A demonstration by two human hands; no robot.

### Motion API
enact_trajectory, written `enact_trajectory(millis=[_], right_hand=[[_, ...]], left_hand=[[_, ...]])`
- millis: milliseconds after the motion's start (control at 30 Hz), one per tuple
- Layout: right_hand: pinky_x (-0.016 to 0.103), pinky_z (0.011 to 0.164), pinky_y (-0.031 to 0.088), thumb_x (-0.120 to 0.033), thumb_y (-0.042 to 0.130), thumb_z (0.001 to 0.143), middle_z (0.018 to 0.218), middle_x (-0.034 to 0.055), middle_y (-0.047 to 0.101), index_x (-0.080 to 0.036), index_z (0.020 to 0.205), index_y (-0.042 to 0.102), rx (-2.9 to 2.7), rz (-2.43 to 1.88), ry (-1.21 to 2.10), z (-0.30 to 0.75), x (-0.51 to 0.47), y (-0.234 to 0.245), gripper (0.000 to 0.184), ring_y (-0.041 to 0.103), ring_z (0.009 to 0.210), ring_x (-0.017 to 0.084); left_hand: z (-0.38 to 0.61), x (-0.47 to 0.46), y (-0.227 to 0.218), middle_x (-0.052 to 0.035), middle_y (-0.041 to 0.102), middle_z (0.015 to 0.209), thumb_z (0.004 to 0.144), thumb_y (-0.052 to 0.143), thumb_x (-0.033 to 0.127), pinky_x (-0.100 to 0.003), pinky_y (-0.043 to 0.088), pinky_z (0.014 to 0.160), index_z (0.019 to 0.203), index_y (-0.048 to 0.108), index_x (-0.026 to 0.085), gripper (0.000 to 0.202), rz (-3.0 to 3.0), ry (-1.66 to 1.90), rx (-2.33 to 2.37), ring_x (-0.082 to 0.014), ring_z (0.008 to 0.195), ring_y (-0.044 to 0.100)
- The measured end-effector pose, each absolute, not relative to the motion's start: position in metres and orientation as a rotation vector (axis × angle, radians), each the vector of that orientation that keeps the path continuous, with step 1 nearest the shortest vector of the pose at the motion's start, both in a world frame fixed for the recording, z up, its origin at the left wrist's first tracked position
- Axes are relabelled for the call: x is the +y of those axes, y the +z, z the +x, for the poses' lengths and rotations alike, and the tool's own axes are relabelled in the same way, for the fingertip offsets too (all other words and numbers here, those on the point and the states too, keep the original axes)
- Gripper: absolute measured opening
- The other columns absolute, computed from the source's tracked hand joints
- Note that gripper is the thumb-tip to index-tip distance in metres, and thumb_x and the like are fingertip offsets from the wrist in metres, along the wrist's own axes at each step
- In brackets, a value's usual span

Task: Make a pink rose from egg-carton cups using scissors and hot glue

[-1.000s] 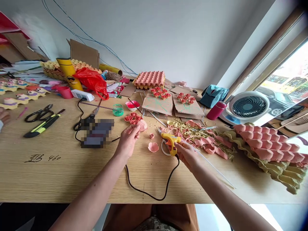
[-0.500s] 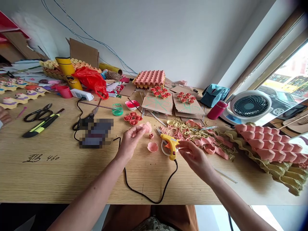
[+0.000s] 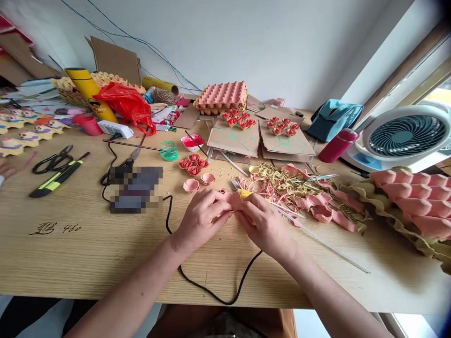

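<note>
Fingers of my left hand (image 3: 205, 214) and my right hand (image 3: 265, 221) meet over the bench, both pinching a pink egg-carton cup (image 3: 235, 201) by its edges. Behind my right fingers lies a yellow hot glue gun (image 3: 244, 193), mostly covered by that hand. A small rolled pink bud (image 3: 221, 190) peeks out just beyond my left fingertips. To the left rest two petal-shaped pink cups, a nearer cup (image 3: 191, 186) and a farther cup (image 3: 208, 179). Red-edged paper roses (image 3: 193, 164) stand in a cluster behind them.
Pink and tan carton scraps (image 3: 296, 188) spread to the right, beside a clear glue stick (image 3: 329, 244). Stacked egg trays (image 3: 410, 202) and a fan (image 3: 405, 136) stand farther right. Scissors (image 3: 52, 161), a utility knife (image 3: 58, 178) and a green paint jar (image 3: 169, 150) are left.
My right hand has left the glue gun's side and come to the pink cup held by my left. Two pink cups now lie together farther left. The view has shifted slightly.
</note>
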State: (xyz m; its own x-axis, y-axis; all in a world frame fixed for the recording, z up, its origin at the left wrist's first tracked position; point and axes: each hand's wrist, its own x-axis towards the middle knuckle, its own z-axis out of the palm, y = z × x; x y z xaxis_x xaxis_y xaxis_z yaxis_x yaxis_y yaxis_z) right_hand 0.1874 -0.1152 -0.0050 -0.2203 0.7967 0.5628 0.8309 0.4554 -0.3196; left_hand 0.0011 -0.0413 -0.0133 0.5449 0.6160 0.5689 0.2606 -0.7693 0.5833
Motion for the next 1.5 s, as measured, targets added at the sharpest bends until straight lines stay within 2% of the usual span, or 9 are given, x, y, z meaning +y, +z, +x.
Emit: enact_trajectory(millis=[133,233,400,600,767,900,1000,1267,1500], right_hand=[[0.033,0.069,0.048,-0.018,0.053,0.099,0.088,0.0065,0.064,-0.022,0.101,0.068,-1.923,-1.342,-0.082,0.198,-0.119,-0.010,0.016,0.059,0.077,0.018],[0.034,0.071,0.049,-0.017,0.056,0.098,0.091,0.0062,0.066,-0.025,0.102,0.069,-1.806,-1.365,-0.047,0.208,-0.123,-0.011,0.016,0.062,0.081,0.020],[0.035,0.073,0.050,-0.018,0.059,0.096,0.092,0.0056,0.069,-0.027,0.102,0.070,-1.770,-1.345,0.012,0.214,-0.127,-0.014,0.015,0.066,0.084,0.021],[0.036,0.078,0.048,-0.014,0.061,0.096,0.098,0.0042,0.073,-0.030,0.109,0.068,-1.864,-1.304,0.121,0.204,-0.131,-0.019,0.022,0.067,0.088,0.020],[0.036,0.077,0.046,-0.013,0.061,0.096,0.097,0.0043,0.073,-0.028,0.109,0.067,-1.902,-1.290,0.048,0.199,-0.133,-0.020,0.020,0.066,0.086,0.020],[0.035,0.076,0.044,-0.012,0.062,0.095,0.094,0.0039,0.073,-0.025,0.107,0.067,-1.900,-1.284,-0.050,0.197,-0.134,-0.019,0.019,0.064,0.082,0.019],[0.034,0.075,0.043,-0.010,0.063,0.094,0.095,0.0038,0.073,-0.024,0.107,0.068,-1.933,-1.263,-0.106,0.196,-0.135,-0.018,0.019,0.063,0.081,0.018],[0.034,0.076,0.041,-0.009,0.064,0.094,0.096,0.0029,0.075,-0.024,0.115,0.068,-1.995,-1.225,-0.214,0.195,-0.136,-0.016,0.026,0.063,0.080,0.017],[0.035,0.077,0.040,-0.009,0.066,0.092,0.097,0.0035,0.075,-0.023,0.116,0.068,-2.034,-1.227,-0.267,0.194,-0.137,-0.015,0.027,0.063,0.080,0.018]], left_hand=[[-0.001,-0.040,-0.009,-0.0058,0.069,0.101,0.075,0.082,0.026,-0.043,0.044,0.099,0.097,0.069,0.027,0.025,2.213,1.217,0.830,-0.0292,0.104,0.061],[-0.006,-0.034,-0.014,-0.0066,0.067,0.108,0.064,0.090,0.031,-0.041,0.044,0.094,0.101,0.065,0.026,0.045,2.254,1.071,0.969,-0.0325,0.110,0.059],[-0.008,-0.030,-0.036,-0.0061,0.069,0.098,0.050,0.096,0.028,-0.038,0.044,0.079,0.098,0.067,0.026,0.056,2.206,0.867,1.019,-0.0314,0.091,0.063],[0.002,-0.034,-0.045,-0.0042,0.067,0.093,0.057,0.089,0.016,-0.037,0.044,0.078,0.096,0.070,0.027,0.045,2.100,0.848,0.962,-0.0286,0.087,0.061],[0.009,-0.037,-0.045,-0.0036,0.066,0.087,0.069,0.084,0.021,-0.037,0.046,0.078,0.085,0.068,0.024,0.023,2.182,0.875,0.959,-0.0268,0.085,0.061],[0.010,-0.042,-0.038,-0.0031,0.070,0.103,0.080,0.076,0.023,-0.035,0.050,0.086,0.106,0.063,0.022,0.029,2.191,0.811,0.921,-0.0237,0.096,0.066],[0.009,-0.047,-0.031,-0.0001,0.072,0.101,0.083,0.075,0.024,-0.028,0.052,0.079,0.117,0.057,0.023,0.038,2.142,0.788,0.922,-0.0177,0.087,0.068],[0.010,-0.051,-0.026,-0.0039,0.071,0.118,0.081,0.077,0.020,-0.026,0.054,0.084,0.116,0.059,0.022,0.040,2.141,0.888,0.909,-0.0184,0.100,0.069],[0.012,-0.054,-0.023,-0.0059,0.072,0.115,0.080,0.075,0.014,-0.027,0.054,0.086,0.112,0.059,0.020,0.036,2.181,0.970,0.910,-0.0197,0.101,0.069]])
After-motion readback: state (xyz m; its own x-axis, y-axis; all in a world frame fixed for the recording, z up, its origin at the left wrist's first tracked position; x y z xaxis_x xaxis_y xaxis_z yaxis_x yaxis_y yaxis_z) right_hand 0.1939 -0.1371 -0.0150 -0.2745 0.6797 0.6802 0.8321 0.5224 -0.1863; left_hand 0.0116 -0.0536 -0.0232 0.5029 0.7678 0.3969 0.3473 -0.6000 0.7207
